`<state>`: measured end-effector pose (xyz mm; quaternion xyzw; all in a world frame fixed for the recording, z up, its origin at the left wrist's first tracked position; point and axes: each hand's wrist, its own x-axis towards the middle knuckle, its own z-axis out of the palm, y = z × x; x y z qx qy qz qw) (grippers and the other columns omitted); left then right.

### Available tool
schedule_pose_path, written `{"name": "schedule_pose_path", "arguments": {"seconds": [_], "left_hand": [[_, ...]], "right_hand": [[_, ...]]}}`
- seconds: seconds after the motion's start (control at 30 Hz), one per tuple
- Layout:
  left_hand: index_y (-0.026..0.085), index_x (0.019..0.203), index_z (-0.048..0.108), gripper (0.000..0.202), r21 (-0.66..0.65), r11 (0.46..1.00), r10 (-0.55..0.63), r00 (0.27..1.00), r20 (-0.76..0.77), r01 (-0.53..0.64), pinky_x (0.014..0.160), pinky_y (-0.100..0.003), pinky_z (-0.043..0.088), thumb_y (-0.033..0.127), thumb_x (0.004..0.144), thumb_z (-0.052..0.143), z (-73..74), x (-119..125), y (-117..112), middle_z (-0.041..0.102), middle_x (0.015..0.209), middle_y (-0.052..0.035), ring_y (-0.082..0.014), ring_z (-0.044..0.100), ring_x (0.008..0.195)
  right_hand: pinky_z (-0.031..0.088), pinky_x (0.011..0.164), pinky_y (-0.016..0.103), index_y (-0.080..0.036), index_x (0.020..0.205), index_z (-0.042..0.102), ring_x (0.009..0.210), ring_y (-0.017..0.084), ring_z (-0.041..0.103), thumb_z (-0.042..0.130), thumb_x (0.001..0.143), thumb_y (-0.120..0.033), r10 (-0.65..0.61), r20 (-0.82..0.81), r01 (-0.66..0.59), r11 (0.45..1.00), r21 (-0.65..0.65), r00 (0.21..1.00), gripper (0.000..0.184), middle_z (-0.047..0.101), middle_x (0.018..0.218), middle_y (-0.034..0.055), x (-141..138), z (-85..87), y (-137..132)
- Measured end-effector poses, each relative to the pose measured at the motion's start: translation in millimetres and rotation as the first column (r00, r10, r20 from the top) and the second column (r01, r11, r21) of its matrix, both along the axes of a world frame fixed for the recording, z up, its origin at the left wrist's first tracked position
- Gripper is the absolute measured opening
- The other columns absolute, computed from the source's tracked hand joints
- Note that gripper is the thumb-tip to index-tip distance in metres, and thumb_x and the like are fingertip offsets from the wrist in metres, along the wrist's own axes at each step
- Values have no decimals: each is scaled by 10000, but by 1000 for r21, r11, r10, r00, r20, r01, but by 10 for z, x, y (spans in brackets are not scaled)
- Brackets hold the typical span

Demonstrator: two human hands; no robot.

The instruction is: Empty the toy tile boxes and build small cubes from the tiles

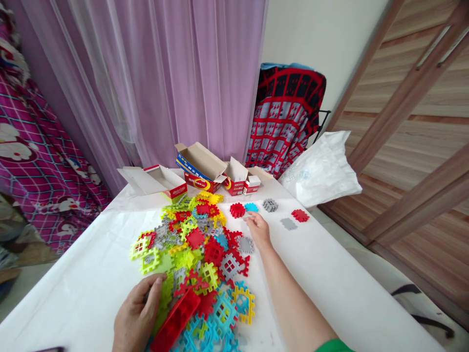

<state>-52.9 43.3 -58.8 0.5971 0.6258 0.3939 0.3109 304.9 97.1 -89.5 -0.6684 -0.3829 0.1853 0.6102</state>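
A heap of interlocking plastic tiles (198,244) in red, yellow, lime, blue and grey lies on the white table (88,274). My left hand (137,313) rests at the heap's near edge, fingers curled over a lime and grey tile, beside a long red block (176,320). My right hand (258,229) reaches out to the far right side of the heap, fingers loosely bent and touching the table near a grey tile (245,244). Just beyond it lie a red tile (237,210), a blue tile (251,207) and a grey tile (270,205).
Separate grey (288,224) and red (300,215) tiles lie further right. Several open cardboard boxes (200,168) stand at the table's far edge. A white plastic bag (322,171) sits at the far right, a chair with a red patterned cloth (284,117) behind.
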Motion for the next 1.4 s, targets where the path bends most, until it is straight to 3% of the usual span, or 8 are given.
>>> {"name": "schedule_pose_path", "arguments": {"seconds": [0.13, 0.33, 0.6, 0.73, 0.83, 1.07, 1.23, 1.4], "left_hand": [[262, 803, 742, 500, -8, 1000, -12, 1000, -16, 11, 942, -402, 517, 677, 637, 517, 10, -4, 9, 767, 958, -39, -295, 683, 989], [266, 791, 734, 485, 1, 1000, -13, 998, -68, 14, 924, -389, 520, 657, 645, 488, 32, 2, 29, 770, 937, -35, -289, 687, 974], [264, 779, 743, 490, 26, 1000, -11, 997, -78, 13, 868, -365, 543, 646, 631, 473, 63, 8, 24, 773, 912, -37, -292, 696, 944], [271, 785, 743, 473, 52, 998, -14, 995, -97, 19, 833, -342, 551, 635, 655, 470, 60, 7, 25, 775, 912, -25, -279, 701, 931], [267, 800, 742, 477, 32, 999, -20, 994, -109, 23, 832, -354, 553, 627, 654, 466, 70, 6, 29, 774, 925, -28, -288, 700, 943], [275, 801, 745, 481, 22, 1000, -13, 992, -124, 16, 841, -363, 555, 637, 641, 472, 69, -9, 39, 773, 938, -21, -293, 698, 964], [282, 784, 747, 462, 22, 1000, -20, 993, -117, 23, 852, -348, 553, 633, 632, 487, 36, -21, 56, 775, 925, -11, -285, 700, 959], [273, 780, 750, 454, 42, 999, -29, 993, -116, 34, 844, -345, 556, 624, 635, 502, 23, -32, 59, 776, 906, -16, -279, 707, 923]], "right_hand": [[517, 717, 317, -173, 1050, 647, 739, 184, 660, 559, 749, -448, 136, 106, -134, 991, -25, 985, 417, 734, 850, 58, -131, 16, -254], [462, 978, 398, -229, 1136, 644, 1062, 232, 625, 689, 666, -294, 275, 437, -245, 961, -125, 856, 476, 685, 1145, 71, -297, 70, -682], [442, 983, 406, -199, 1152, 625, 1086, 245, 596, 582, 726, -263, -24, 568, 94, 991, -95, 823, 433, 670, 1154, 90, -222, -39, -816], [393, 976, 418, -204, 1166, 611, 1138, 252, 552, 522, 744, -190, -99, 669, 214, 972, -92, 737, 431, 657, 1184, 84, -256, 26, -864], [299, 1018, 454, -222, 1165, 610, 1202, 265, 498, 541, 801, -242, -49, 743, 192, 975, -109, 667, 371, 675, 1154, 74, -361, 142, -883], [345, 862, 400, -244, 1069, 664, 981, 269, 590, 634, 785, -445, 140, 764, 187, 927, -325, 630, 349, 717, 973, 84, -609, 391, -756], [350, 827, 375, -235, 975, 700, 922, 264, 621, 640, 792, -431, 215, 780, 194, 898, -394, 588, 275, 731, 900, 93, -666, 499, -697], [370, 768, 321, -222, 899, 704, 733, 204, 649, 435, 934, -323, 191, 796, 195, 913, -359, 574, 290, 723, 753, 77, -514, 452, -681]]}}
